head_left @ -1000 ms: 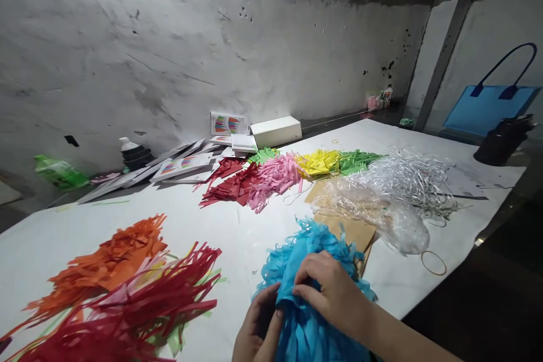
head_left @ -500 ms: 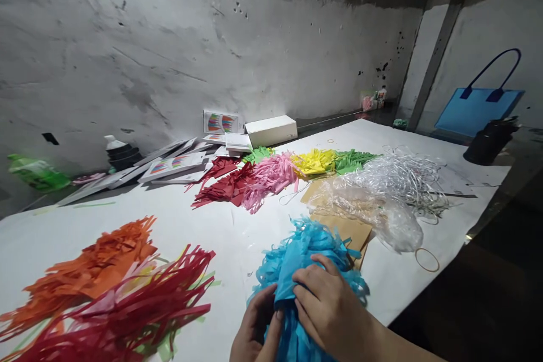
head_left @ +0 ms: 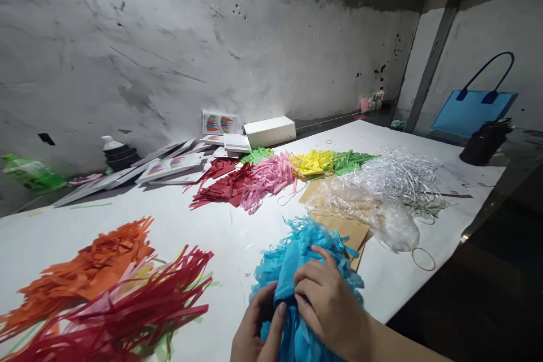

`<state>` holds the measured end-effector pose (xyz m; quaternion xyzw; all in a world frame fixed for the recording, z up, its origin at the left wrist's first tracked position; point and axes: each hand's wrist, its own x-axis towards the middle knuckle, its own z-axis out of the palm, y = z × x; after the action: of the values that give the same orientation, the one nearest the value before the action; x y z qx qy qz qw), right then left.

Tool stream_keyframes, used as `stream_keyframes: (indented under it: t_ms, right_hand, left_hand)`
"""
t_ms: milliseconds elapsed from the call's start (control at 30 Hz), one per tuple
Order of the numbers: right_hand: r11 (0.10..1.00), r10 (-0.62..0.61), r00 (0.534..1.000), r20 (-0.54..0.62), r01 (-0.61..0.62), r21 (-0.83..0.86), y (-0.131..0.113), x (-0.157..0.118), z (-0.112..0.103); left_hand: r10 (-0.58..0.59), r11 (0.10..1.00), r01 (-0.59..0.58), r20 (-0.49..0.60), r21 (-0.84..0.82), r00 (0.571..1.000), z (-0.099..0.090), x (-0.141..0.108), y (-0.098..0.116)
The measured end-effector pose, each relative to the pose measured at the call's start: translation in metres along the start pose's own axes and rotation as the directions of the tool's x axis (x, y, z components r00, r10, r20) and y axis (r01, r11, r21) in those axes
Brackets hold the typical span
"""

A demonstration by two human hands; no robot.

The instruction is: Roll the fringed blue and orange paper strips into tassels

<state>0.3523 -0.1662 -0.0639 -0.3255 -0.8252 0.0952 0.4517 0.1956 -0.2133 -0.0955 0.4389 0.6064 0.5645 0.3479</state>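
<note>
The head view shows one blue tissue tassel (head_left: 303, 260) at the near edge of the white table (head_left: 237, 232), held between two hands. Seven other heaps of fringed paper lie on the table: an orange heap (head_left: 89, 268) and a dark red heap (head_left: 136, 311) at near left, and farther back a row of a red heap (head_left: 223, 186), a pink heap (head_left: 267, 178), a yellow heap (head_left: 316, 161) and two green heaps, the larger (head_left: 352, 159) beside the yellow one. One clear plastic tangle (head_left: 382, 192) lies right of the row, one rubber band (head_left: 423, 259) near the table's right edge, and one white box (head_left: 270, 130) by the wall.

The tassel's fringe fans away from the person; its gathered part lies under and between both hands. The right hand (head_left: 328, 305) lies on top of the tassel, palm down, fingers curled and pressing the blue paper. The left hand (head_left: 257, 331) comes up from below, its thumb and fingers pinching the gathered paper against the right hand's fingers. Both wrists leave the picture at the bottom edge.
</note>
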Motion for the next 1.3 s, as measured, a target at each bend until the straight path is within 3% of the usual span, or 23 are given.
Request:
stream_keyframes:
  t_ms: [133,233,300,367,467,500,567,633,667,733,800,867,967,1100,1200,1300]
  right_hand:
    - [0.943,0.232,0.965,0.12,-0.254,0.218,0.004,0.009,-0.006]
    - [0.878,0.315,0.92,0.235,-0.376,0.295,0.008,0.016,-0.011]
    - [0.923,0.255,0.945,0.203,-0.3,0.239,0.009,0.018,-0.014]
    - [0.995,0.072,0.99,0.122,-0.08,0.067,0.01,0.019,-0.014]
    - [0.951,-0.196,0.966,0.167,0.229,-0.207,0.01,0.019,-0.01]
    - [0.938,-0.2,0.952,0.231,0.254,-0.234,0.011,0.02,-0.009]
    - [0.96,-0.094,0.928,0.36,0.181,-0.216,0.013,0.023,-0.008]
    - [0.983,0.048,0.906,0.421,0.033,-0.183,0.018,0.027,-0.008]
    - [0.983,0.111,0.903,0.415,-0.038,-0.181,0.02,0.029,-0.009]
    - [0.972,0.199,0.912,0.359,-0.137,-0.192,0.024,0.034,-0.012]
    - [0.958,0.267,0.912,0.312,-0.217,-0.187,0.026,0.038,-0.015]
    - [0.947,0.312,0.909,0.276,-0.273,-0.17,0.027,0.039,-0.017]
    - [0.941,0.337,0.912,0.235,-0.314,-0.131,0.022,0.035,-0.014]
    - [0.954,0.297,0.932,0.209,-0.299,-0.024,0.011,0.024,-0.004]
    - [0.94,0.321,0.938,0.13,-0.333,0.081,0.017,0.022,-0.007]
    - [0.866,0.466,0.885,-0.004,-0.455,0.208,0.044,0.032,-0.03]
  left_hand:
    - [0.01,0.999,-0.012,0.033,0.051,0.999,-0.004,0.006,0.006]
    - [0.048,0.987,-0.07,0.15,0.142,0.988,-0.011,0.011,0.007]
    - [0.094,0.973,-0.129,0.182,0.192,0.979,-0.014,0.013,0.008]
    - [0.153,0.958,-0.187,0.165,0.219,0.974,-0.016,0.013,0.009]
    - [0.232,0.927,-0.287,0.232,0.241,0.945,-0.016,0.014,0.006]
    - [0.252,0.916,-0.316,0.258,0.248,0.933,-0.016,0.015,0.004]
    - [0.325,0.877,-0.387,0.241,0.284,0.914,-0.017,0.017,-0.002]
    - [0.476,0.778,-0.5,0.161,0.381,0.865,-0.017,0.018,-0.007]
    - [0.569,0.696,-0.56,0.131,0.449,0.812,-0.017,0.019,-0.007]
    - [0.717,0.505,-0.666,0.162,0.549,0.678,-0.017,0.019,-0.005]
    - [0.764,0.391,-0.736,0.252,0.552,0.594,-0.019,0.019,0.002]
    - [0.726,0.399,-0.759,0.329,0.514,0.604,-0.021,0.02,0.011]
    - [0.592,0.411,-0.72,0.437,0.558,0.677,-0.021,0.026,0.021]
    - [0.391,0.267,-0.644,0.53,0.717,0.753,-0.01,0.035,0.026]
    - [0.385,0.244,-0.633,0.526,0.734,0.758,-0.004,0.031,0.028]
    - [0.453,0.233,-0.623,0.484,0.747,0.749,-0.012,0.019,0.039]
